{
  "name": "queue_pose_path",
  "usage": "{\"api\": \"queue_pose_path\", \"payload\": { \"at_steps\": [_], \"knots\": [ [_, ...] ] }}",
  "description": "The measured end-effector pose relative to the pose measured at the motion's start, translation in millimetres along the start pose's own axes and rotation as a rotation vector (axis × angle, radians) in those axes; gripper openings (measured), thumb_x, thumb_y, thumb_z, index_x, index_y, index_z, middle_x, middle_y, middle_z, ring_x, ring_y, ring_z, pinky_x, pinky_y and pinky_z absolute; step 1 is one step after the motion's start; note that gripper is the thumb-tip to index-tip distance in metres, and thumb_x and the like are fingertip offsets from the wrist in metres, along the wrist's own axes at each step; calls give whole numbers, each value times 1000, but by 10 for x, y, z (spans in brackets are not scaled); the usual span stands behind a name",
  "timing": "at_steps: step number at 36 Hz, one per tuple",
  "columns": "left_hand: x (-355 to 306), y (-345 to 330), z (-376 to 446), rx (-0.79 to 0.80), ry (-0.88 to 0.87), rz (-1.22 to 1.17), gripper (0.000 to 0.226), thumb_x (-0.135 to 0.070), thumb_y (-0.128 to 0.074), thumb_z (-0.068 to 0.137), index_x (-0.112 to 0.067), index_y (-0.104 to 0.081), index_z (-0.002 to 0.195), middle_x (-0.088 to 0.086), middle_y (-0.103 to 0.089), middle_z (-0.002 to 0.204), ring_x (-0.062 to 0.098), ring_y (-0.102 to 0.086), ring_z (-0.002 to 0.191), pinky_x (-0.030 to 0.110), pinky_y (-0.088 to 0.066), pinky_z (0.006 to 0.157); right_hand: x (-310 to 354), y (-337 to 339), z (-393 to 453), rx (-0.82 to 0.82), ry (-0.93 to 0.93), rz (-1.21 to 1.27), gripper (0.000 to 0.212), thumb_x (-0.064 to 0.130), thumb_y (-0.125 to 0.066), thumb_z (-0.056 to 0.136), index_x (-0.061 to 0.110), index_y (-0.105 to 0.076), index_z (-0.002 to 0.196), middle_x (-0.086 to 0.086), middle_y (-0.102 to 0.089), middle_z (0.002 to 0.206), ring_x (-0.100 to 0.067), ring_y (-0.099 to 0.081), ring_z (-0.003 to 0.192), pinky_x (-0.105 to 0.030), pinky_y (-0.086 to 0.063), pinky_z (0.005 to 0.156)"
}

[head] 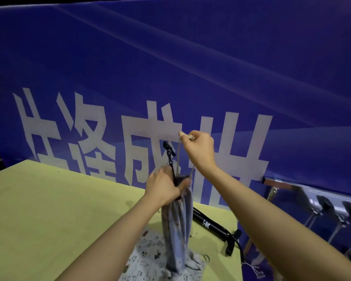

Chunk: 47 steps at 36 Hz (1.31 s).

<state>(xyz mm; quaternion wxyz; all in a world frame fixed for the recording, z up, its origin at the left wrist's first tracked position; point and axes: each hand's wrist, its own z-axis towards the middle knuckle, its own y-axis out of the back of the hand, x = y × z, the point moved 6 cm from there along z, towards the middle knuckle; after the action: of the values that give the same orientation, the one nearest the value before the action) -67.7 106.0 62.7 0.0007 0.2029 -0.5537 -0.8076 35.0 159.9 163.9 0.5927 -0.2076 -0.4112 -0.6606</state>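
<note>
From my remote seat I count two hands at work and one grey drawstring bag (pixel 177 230). The bag stands upright near the right end of the yellow-green table (pixel 49 209), with its foot on one patterned cloth (pixel 148 258) spread at the near edge.

My left hand (pixel 163 185) is clenched round the gathered neck of the bag. One thin black tool (pixel 169 151) pokes up out of the mouth, just beyond the knuckles.

My right hand (pixel 200 149) is higher and a little further right. It pinches the pale cord (pixel 178 155) between thumb and forefinger. Two strands of cord run down from that pinch to the bag's mouth: one is taut and nearly straight, and the other is shorter and closer to the wrist.

Right of the bag lies one black hand pump (pixel 209 223). Its barrel slants from far left to near right, and its foot is at the table's right edge. One small pin-like piece (pixel 193 234) lies between the bag and the pump, touching neither.

Behind the table hangs one blue banner (pixel 170 57) with four large white characters. At far right are metal frames with dark pads (pixel 332 207), too blurred for me to count.
</note>
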Motion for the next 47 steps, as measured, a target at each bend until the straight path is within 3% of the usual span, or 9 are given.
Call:
{"api": "queue_pose_path", "payload": {
  "at_steps": [3, 6, 15, 22, 27, 32, 37, 42, 47],
  "knots": [
    [8, -6, 18, 13, 38, -69, 64, -63, -47, 85, -14, -37, 124, 10, -60, 116, 32, -57, 108, 41, -44, 90, 40, -23, 5, 21, 49, -79, 42, 29, -66, 87, 17, -45, 52, 4, -43, 44, -6, -37, 41, -15, -33, 44],
    [2, 12, 24, -64, 30, -112, 56, -55, -53, 84, -21, -36, 125, 7, -49, 123, 29, -46, 116, 41, -46, 91, 58, -33, 17, 52, 50, -61, 38, 29, -66, 87, 5, -56, 59, -11, -54, 52, -15, -46, 47, -31, -44, 50],
    [-355, 113, 91, -50, -98, -512, 8, -32, -56, 92, -28, -51, 96, -2, -46, 122, 18, -33, 124, 27, -23, 103, 226, 114, 27, 15, 92, 55, 40, 24, -63, 89, 3, -55, 55, -12, -54, 49, -21, -54, 47, -32, -46, 51],
    [-505, 145, 158, -77, -136, -446, 28, -29, -40, 98, -17, -66, 96, -4, -60, 118, 16, -46, 123, 36, -20, 109, 305, 315, 54, -43, 105, 98, 45, 14, -63, 89, 17, -47, 48, 10, -40, 36, -3, -44, 37, -9, -34, 45],
    [-704, 198, 54, -92, -190, -379, 26, -47, -51, 87, -22, -60, 84, -11, -59, 98, 5, -45, 124, 39, -12, 115, 348, 457, 63, -90, 81, 81, 43, 19, -63, 87, 11, -45, 50, 0, -39, 43, -10, -33, 42, -29, -39, 55],
    [-880, 135, 150, 13, -72, -218, 38, -38, -47, 92, -24, -45, 56, 0, -66, 107, 8, -22, 143, 43, -13, 113, 362, 626, 1, -107, 79, 55, 43, 21, -64, 86, 0, -49, 53, -6, -39, 45, -14, -33, 44, -37, -36, 50],
    [-1042, 86, 65, 96, -47, -180, 37, -34, -44, 94, -17, -45, 61, 1, -63, 112, 7, -8, 147, 43, -8, 115, 439, 944, -102, -221, 141, 103, 42, 16, -64, 86, -14, -52, 60, -27, -44, 51, -19, -34, 49, -39, -38, 52],
    [-1208, 84, -49, 132, -49, -132, 33, -35, -44, 93, -12, -61, 77, 4, -57, 121, 16, -11, 147, 46, -8, 115, 476, 1261, -138, -344, 133, 164, 44, 13, -64, 85, -6, -43, 52, -5, -35, 45, -16, -29, 48, -42, -49, 65],
    [-1413, 183, -230, 87, -80, -26, 40, -43, -41, 95, -11, -65, 103, 4, -45, 134, 23, -18, 142, 48, -16, 114, 590, 1513, -306, -395, 162, 200, 39, 11, -65, 86, -13, -50, 59, -4, -39, 46, -15, -32, 49, -28, -32, 50]
  ]
}}
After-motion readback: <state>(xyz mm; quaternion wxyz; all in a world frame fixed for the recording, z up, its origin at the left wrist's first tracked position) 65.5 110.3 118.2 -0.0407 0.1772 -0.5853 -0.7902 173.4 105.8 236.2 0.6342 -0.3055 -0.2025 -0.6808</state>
